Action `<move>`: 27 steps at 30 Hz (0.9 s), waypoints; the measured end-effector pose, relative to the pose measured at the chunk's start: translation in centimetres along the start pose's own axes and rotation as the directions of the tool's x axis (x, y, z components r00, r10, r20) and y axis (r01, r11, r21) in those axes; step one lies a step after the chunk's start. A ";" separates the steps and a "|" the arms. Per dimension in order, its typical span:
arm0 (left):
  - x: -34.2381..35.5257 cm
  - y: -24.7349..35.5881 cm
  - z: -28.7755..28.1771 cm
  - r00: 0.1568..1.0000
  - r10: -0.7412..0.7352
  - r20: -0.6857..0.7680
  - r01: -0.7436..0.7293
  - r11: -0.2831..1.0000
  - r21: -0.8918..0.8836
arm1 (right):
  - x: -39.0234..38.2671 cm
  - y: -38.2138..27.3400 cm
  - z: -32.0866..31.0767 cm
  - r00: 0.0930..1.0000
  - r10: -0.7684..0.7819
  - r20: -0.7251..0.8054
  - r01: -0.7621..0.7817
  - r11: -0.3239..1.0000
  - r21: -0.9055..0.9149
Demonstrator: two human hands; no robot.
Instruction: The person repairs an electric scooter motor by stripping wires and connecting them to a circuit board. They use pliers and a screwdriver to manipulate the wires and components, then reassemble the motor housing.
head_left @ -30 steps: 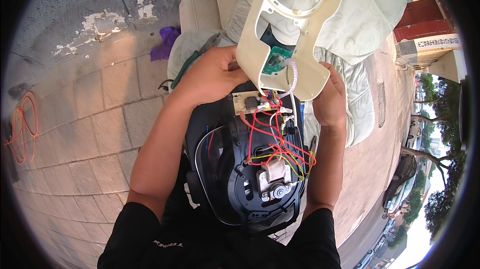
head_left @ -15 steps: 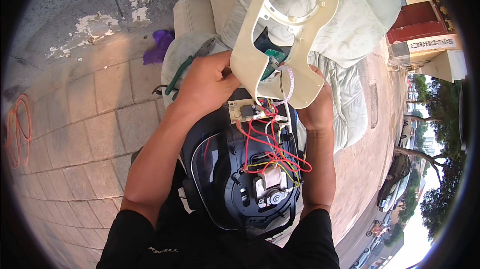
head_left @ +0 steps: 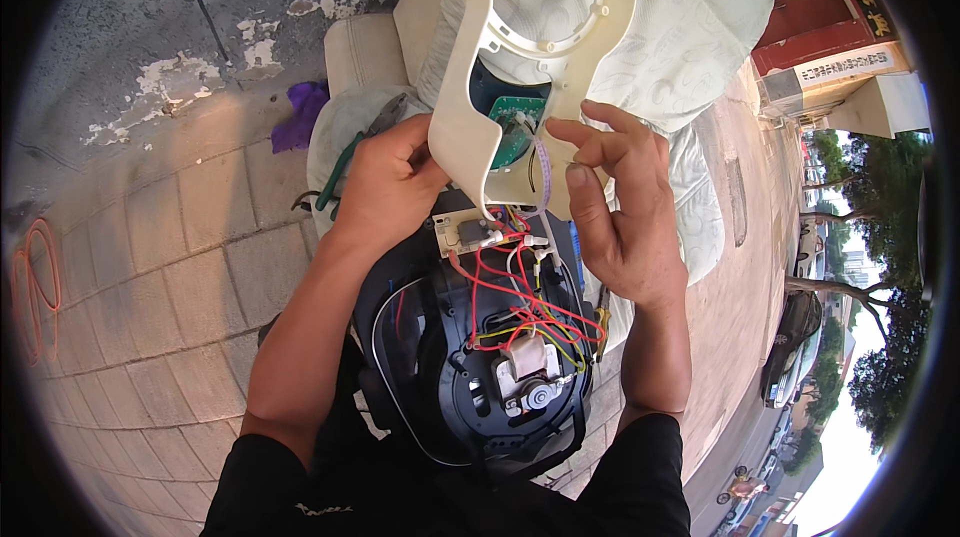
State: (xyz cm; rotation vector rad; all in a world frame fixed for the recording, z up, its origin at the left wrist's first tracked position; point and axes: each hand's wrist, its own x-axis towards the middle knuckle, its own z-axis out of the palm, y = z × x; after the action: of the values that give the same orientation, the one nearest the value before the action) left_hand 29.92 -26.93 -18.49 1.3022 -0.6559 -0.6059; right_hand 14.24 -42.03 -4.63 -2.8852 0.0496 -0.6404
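A cream plastic housing (head_left: 462, 107) with a large round opening stands tilted up in front of me. My left hand (head_left: 390, 177) is closed on its left edge. My right hand (head_left: 630, 197) is at the housing's right side, fingers spread and holding nothing, index fingertip close to a green circuit board (head_left: 512, 149) inside. A pale flat cable (head_left: 544, 177) runs down from that board. Nearer me lies an opened black appliance body (head_left: 420, 337), with a small motor (head_left: 527, 375), a tan circuit board (head_left: 452, 235) and a tangle of red wires (head_left: 505, 287).
Behind the housing is a cushioned seat with a pale patterned cover (head_left: 690, 47). Green-handled pliers (head_left: 340, 175) lie on its left part, near a purple cloth (head_left: 300, 117). An orange cord (head_left: 35, 287) lies on the paving at far left. Parked cars (head_left: 795, 347) stand at right.
My right hand has come off the housing's right edge and opened beside it. The housing has shifted slightly left in view, with my left hand still on it.
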 end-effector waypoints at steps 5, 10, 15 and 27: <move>0.0 0.2 0.4 1.000 0.002 -0.005 -0.002 0.998 -0.062 | 0.8 -0.4 -0.3 0.981 -0.049 0.189 0.071 0.991 -0.115; -0.1 0.3 0.3 1.000 0.015 0.012 -0.014 0.995 -0.095 | 1.0 -0.3 -0.3 0.976 -0.078 0.203 0.110 0.982 -0.155; -0.1 0.7 0.4 1.000 0.012 0.025 -0.009 0.994 -0.110 | 0.9 -0.3 -0.6 0.977 -0.091 0.191 0.120 0.981 -0.150; 0.2 -0.4 0.2 0.997 0.073 0.007 -0.073 0.997 -0.010 | 2.3 -1.1 -1.4 0.894 0.448 -0.015 -0.429 0.864 0.264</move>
State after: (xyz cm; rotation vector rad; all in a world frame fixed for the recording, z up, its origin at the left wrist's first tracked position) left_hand 29.86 -27.27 -18.79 1.2620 -0.7028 -0.5539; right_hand 15.78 -41.38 -2.23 -2.4724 0.5760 -0.6121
